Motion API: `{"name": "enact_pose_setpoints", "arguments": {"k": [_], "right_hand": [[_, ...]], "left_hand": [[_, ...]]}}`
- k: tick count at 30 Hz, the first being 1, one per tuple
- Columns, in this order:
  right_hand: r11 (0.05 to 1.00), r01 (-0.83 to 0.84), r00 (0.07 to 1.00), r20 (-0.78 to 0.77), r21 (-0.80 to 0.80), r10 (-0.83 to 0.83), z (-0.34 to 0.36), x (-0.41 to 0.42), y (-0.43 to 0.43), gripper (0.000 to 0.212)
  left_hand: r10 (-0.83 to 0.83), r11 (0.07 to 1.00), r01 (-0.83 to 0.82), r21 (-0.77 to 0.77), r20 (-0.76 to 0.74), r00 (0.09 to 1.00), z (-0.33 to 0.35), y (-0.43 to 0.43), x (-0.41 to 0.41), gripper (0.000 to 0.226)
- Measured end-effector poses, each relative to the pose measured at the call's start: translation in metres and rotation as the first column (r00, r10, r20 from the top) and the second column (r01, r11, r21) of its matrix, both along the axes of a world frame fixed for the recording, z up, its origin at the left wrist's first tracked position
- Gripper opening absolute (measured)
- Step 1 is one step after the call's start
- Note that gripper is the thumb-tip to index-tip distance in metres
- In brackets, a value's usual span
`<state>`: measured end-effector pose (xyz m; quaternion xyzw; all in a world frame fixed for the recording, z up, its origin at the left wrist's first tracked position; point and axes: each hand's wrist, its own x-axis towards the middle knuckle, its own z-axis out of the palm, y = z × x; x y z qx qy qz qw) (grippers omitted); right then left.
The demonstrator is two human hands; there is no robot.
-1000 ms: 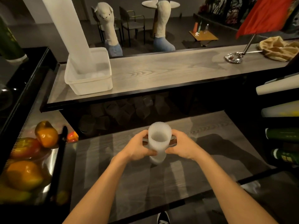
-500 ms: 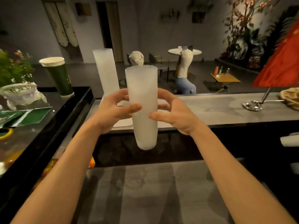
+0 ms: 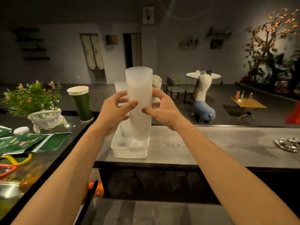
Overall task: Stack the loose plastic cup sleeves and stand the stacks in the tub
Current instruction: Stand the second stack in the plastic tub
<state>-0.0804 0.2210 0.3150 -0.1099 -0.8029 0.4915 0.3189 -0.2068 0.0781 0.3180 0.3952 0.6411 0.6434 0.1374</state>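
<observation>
Two bare forearms reach forward over a lower grey shelf. Between them the left hand (image 3: 113,111) and right hand (image 3: 164,111) hold a tall stack of cup sleeves (image 3: 139,103), frosted white and nearly upright. Each hand has its thumb on the near face and its fingers curled round the back, gripping the stack at about mid-height. Directly below the hands, a clear tub (image 3: 129,151) sits on the grey wood-grain worktop (image 3: 211,143). The stack's lower end hangs within the tub's opening; I cannot tell whether it touches the bottom. Just behind the left hand's fingers, a second stack (image 3: 119,87) stands in the tub's far side, with its ribbed top showing above the knuckles. Out to the left of the left hand, on a dark glossy worktop, lie green leaflets (image 3: 32,142), with a green paper cup (image 3: 82,103) and a potted plant (image 3: 32,98) farther back. Far to the right of the right hand, a metal dish (image 3: 289,144) rests on the grey worktop.
</observation>
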Motion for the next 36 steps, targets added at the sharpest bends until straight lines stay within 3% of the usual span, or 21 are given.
{"name": "enact_pose_setpoints", "arguments": {"k": [15,22,27,36], "right_hand": [[0.995,0.027,0.998,0.054,0.092,-0.032,-0.021,-0.07,0.036,0.067],[0.998,0.028,0.998,0.063,0.047,-0.031,-0.026,-0.077,0.04,0.066],[0.999,0.049,0.99,0.136,-0.022,-0.046,-0.059,-0.077,0.043,0.061],[0.997,0.064,0.99,0.128,-0.03,-0.06,-0.074,-0.082,0.048,0.06]], "left_hand": [[0.11,0.993,-0.112,0.041,0.058,0.992,-0.03,0.044,-0.045,0.033],[0.126,0.992,-0.127,0.024,0.04,0.991,-0.036,0.046,-0.054,0.039],[0.073,0.996,-0.071,-0.047,0.031,0.997,-0.065,0.048,-0.054,0.028],[0.127,0.991,-0.126,-0.047,0.009,0.992,-0.087,0.058,-0.062,0.047]]}}
